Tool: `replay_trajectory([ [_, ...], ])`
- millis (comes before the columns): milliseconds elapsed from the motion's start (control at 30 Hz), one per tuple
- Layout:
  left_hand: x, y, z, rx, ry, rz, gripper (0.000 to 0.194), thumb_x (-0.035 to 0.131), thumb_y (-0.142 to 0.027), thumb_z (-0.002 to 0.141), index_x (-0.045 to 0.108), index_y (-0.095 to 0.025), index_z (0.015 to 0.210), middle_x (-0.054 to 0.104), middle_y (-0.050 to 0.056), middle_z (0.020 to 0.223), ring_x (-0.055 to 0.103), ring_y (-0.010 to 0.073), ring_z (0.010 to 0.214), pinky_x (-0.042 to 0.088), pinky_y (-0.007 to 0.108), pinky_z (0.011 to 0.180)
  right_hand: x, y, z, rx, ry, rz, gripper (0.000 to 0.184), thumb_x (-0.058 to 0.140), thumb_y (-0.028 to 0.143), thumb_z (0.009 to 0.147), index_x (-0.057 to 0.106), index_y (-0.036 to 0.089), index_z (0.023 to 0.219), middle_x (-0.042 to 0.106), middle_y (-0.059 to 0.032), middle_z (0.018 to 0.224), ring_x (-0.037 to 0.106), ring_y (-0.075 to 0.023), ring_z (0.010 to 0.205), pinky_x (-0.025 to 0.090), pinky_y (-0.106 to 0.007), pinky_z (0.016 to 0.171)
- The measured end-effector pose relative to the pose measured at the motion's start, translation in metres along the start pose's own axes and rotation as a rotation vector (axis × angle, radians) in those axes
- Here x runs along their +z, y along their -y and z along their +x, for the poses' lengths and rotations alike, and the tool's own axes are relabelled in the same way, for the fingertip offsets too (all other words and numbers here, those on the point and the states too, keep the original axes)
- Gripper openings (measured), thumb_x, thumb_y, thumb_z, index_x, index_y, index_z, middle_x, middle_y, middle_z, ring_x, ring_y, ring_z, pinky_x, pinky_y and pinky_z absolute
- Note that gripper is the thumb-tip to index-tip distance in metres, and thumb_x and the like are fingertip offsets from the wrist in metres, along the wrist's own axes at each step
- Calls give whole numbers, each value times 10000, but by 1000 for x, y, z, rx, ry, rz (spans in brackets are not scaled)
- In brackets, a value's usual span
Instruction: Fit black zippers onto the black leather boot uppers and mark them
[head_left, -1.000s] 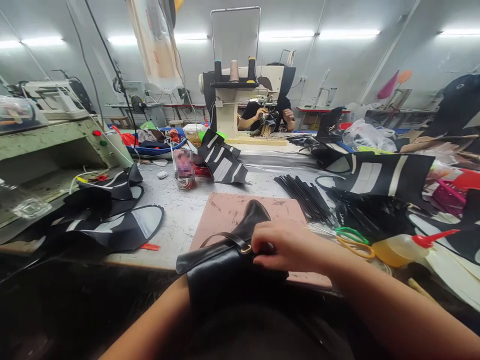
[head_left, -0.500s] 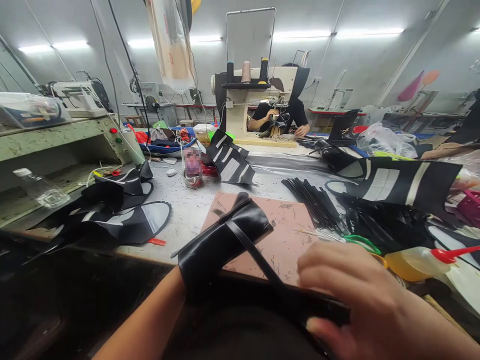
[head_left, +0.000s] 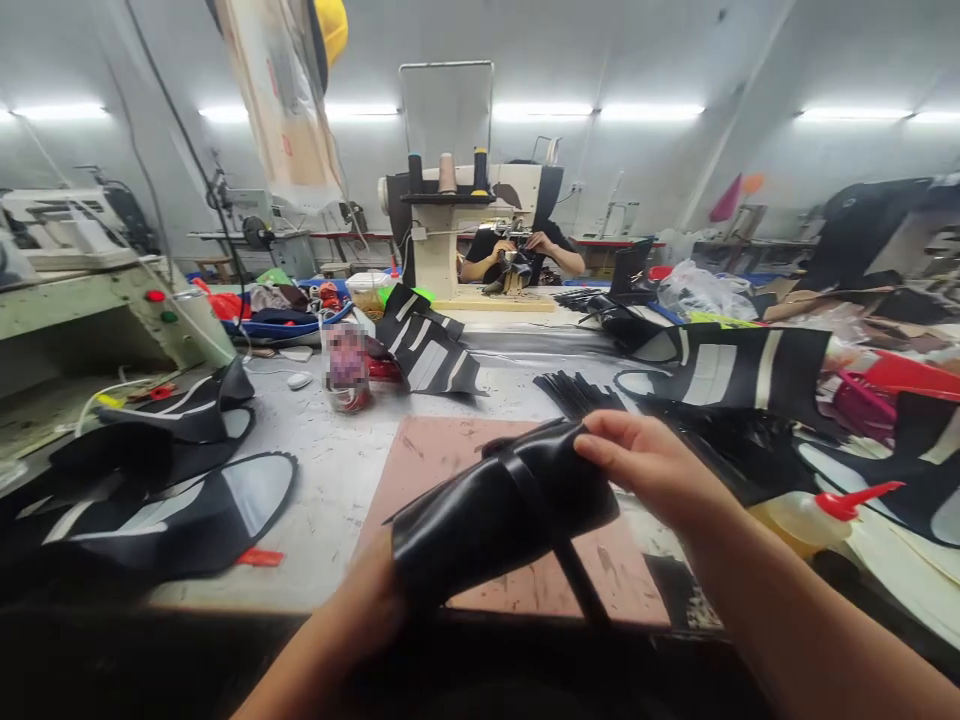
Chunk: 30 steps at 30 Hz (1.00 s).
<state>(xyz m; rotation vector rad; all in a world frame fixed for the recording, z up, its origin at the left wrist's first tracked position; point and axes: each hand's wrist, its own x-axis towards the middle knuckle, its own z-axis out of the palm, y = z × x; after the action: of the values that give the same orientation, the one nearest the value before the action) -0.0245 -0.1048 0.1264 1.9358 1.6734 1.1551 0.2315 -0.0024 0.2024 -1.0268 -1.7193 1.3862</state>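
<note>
right hand (head_left: 645, 465) has risen, pinching black boot (head_left: 469, 520) by its edge; left hand (head_left: 375, 590) probably inside, grip unclear.

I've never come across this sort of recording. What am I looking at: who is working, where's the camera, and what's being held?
No robot here: a person works bare-handed, filmed by a camera on their head, looking forward and down. The right hand pinches the edge of a glossy black leather boot-like piece with a strap across it. The left wrist goes into its near end, which hides the left hand. Beneath is a flat pink board on a scuffed white table. Around lie thin black strips, black pieces with pale patches and a translucent red-nozzled bottle of yellow liquid. Farther back, another person is at a cream sewing machine.
</note>
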Motion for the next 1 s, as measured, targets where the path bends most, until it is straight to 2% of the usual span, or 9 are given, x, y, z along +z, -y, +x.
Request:
replay_trajectory([
  [67,-4,12,7,16,43,-100,360,434,-376,828,641,-188,1054,663,57,1090,628,218,990,521,337,855,-17,4,20,5,-110,51,460,705,569,564,499,162,618,376,63,474,302,-42,406,201,-181,375],
  [133,-1,35,11,-45,-33,-113,351,439,-345,840,606,-191,1107,586,64,1221,572,215,1093,515,317,872,-34,5,46,0,-201,89,451,737,540,528,491,170,608,333,84,442,245,-27,370,137,-179,351],
  [167,4,49,12,-52,-66,-91,335,446,-343,838,614,-196,1088,579,63,1229,566,210,1100,519,305,863,-41,5,59,-13,-248,101,445,753,518,511,489,172,601,327,88,437,235,-22,363,117,-180,344],
  [300,30,91,10,40,31,123,295,490,-290,798,646,-232,1042,645,45,1123,623,200,1000,526,293,831,-62,3,110,-51,-403,145,415,799,411,469,480,172,581,357,85,456,273,-17,359,113,-173,326],
  [467,38,98,12,224,-9,263,288,535,-284,780,631,-261,1050,676,11,1058,655,156,916,509,204,787,-81,9,147,-88,-414,303,388,778,329,541,423,175,576,341,94,473,248,-2,351,135,-156,310],
  [600,33,93,16,229,-23,258,243,533,-300,789,644,-248,998,696,6,1007,668,144,871,508,180,767,-88,26,151,-134,-392,348,293,704,339,622,456,186,617,395,71,488,313,-27,364,236,-165,327],
  [733,31,91,15,181,1,255,236,517,-330,797,663,-244,961,706,2,969,679,150,832,524,180,734,-76,48,137,-290,-297,252,285,627,376,626,589,197,844,599,3,714,585,-148,686,473,-269,601],
  [867,31,93,14,194,-27,250,243,505,-349,797,678,-227,917,717,6,919,686,149,786,529,161,695,-54,60,121,-340,-151,107,546,646,307,556,556,234,1089,646,-3,892,612,-204,831,490,-339,711],
  [1000,32,97,14,230,-62,249,237,511,-338,792,678,-222,915,720,1,901,687,143,768,524,152,682,-51,53,115,-302,-154,87,517,623,320,596,548,245,1102,651,-3,853,630,-199,757,497,-338,678],
])
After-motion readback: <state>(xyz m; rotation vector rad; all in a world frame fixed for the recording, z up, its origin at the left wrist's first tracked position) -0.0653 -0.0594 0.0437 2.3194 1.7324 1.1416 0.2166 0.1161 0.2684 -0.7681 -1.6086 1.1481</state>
